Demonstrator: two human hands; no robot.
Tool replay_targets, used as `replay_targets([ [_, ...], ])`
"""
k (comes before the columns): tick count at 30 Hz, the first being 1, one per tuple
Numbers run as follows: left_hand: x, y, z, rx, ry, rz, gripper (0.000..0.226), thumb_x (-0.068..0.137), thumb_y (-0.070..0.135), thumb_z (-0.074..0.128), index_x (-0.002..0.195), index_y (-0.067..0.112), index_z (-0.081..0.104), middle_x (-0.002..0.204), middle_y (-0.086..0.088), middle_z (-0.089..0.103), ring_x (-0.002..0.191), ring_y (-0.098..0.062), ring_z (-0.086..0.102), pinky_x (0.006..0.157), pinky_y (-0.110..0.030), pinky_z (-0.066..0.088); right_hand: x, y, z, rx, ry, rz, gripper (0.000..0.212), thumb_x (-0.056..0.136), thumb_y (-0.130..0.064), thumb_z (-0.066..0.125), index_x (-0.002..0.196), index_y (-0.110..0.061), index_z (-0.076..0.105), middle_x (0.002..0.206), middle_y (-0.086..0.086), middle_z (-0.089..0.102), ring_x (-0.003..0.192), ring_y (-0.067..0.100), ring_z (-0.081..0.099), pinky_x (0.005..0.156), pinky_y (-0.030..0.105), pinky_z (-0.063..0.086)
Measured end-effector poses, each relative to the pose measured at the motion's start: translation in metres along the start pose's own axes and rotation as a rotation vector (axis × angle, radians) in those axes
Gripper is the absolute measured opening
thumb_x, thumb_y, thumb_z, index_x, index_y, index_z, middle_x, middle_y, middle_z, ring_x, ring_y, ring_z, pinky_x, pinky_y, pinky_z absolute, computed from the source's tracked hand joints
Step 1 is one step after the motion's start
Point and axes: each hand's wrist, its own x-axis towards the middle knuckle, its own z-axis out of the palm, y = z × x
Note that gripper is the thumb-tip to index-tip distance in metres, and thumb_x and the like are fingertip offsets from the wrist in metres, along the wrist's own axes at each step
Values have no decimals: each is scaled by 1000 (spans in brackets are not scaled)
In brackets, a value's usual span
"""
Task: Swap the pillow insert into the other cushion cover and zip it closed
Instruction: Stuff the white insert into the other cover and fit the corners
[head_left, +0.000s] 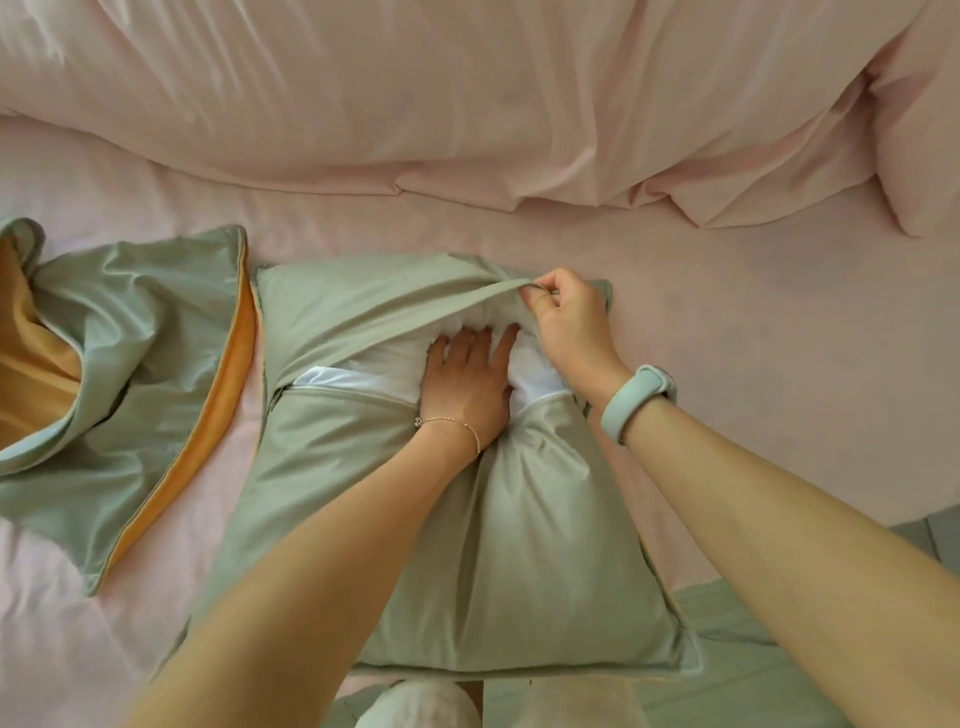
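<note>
sage cushion cover (519, 545) on pink bed (753, 364), zip gaping | left hand (467, 384) fingers flat, pressing white insert (384, 371) inside | right hand (566, 322) fingers pinching upper flap | empty green-orange cover (145, 364) beside left

Opening in sage cover (493, 499) gapes across upper middle; white insert (384, 366) fills gap. Left hand (467, 384) lies flat on insert, blocking right half of opening. Right hand (563, 317) pinches upper flap (405, 301), lifted clear of insert. Left part of opening unobstructed, narrowing to zip end (278, 397). Empty cover (130, 364) just beside left edge, narrow strip of sheet (727, 338) between. Right of cushion: open sheet. Far side: bunched duvet (467, 104), apart from cushion
</note>
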Motion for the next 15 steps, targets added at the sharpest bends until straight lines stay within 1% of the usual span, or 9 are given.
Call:
replay_targets([
  [1, 5, 1, -1, 13, 65, 6, 55, 89, 31, 41, 141, 15, 33, 129, -10, 53, 119, -27, 46, 101, -43, 27, 3, 3, -1, -12, 1, -7, 12, 94, -16, 52, 83, -11, 52, 61, -8, 46, 53, 0, 42, 53, 12, 33],
  [2, 8, 1, -1, 23, 117, 18, 44, 82, 26, 43, 123, 14, 56, 102, -8, 67, 98, -26, 58, 88, -39, 33, 5, 6, -1, -32, -8, -8, 11, 94, -16, 52, 85, -11, 52, 62, -8, 46, 55, 1, 42, 54, 12, 34],
  [3, 9, 0, 1, 3, 198, 33, 33, 75, 24, 43, 94, 14, 69, 75, -5, 69, 76, -25, 61, 76, -36, 32, 7, 10, -2, -55, -23, -3, 11, 94, -17, 52, 85, -11, 52, 63, -9, 46, 57, 1, 41, 54, 13, 34],
  [5, 3, -3, 0, -113, 306, 52, 27, 70, 24, 39, 54, 13, 59, 47, -4, 56, 53, -24, 55, 64, -33, 29, 10, 16, -2, -115, -61, 25, 12, 95, -18, 51, 85, -11, 52, 63, -9, 45, 58, 2, 40, 53, 13, 32],
  [8, -24, -5, -7, -329, 418, 25, 34, 72, 27, 41, 41, 13, 44, 38, -8, 47, 43, -24, 48, 61, -34, 27, 10, 25, 1, -198, -107, 69, 21, 95, -19, 49, 75, -12, 50, 64, -7, 46, 59, 6, 40, 53, 20, 32],
  [10, -43, -8, -7, -478, 471, 26, 34, 74, 27, 41, 42, 16, 39, 39, -7, 46, 45, -24, 47, 61, -32, 25, 8, 28, 8, -210, -138, 90, 33, 94, -19, 50, 62, -15, 42, 59, -5, 42, 57, 10, 38, 57, 28, 30],
  [12, -58, -13, -7, -537, 497, 34, 30, 74, 28, 42, 47, 20, 32, 41, -3, 46, 49, -24, 46, 62, -31, 28, 5, 27, 12, -201, -155, 95, 29, 93, -19, 53, 66, -10, 48, 58, -4, 43, 62, 15, 41, 61, 27, 31],
  [14, -64, -16, -10, -490, 502, 52, 26, 73, 30, 43, 50, 20, 38, 47, -1, 49, 56, -24, 50, 69, -31, 34, 5, 22, 7, -172, -146, 68, 17, 91, -18, 57, 78, -7, 57, 62, -3, 48, 67, 15, 45, 61, 26, 34],
  [15, -64, -16, -14, -428, 491, 63, 22, 73, 30, 43, 56, 18, 50, 55, 0, 54, 62, -25, 53, 74, -32, 39, 5, 19, 1, -141, -138, 44, 13, 90, -17, 59, 82, -6, 58, 65, -3, 50, 67, 12, 47, 62, 24, 37],
])
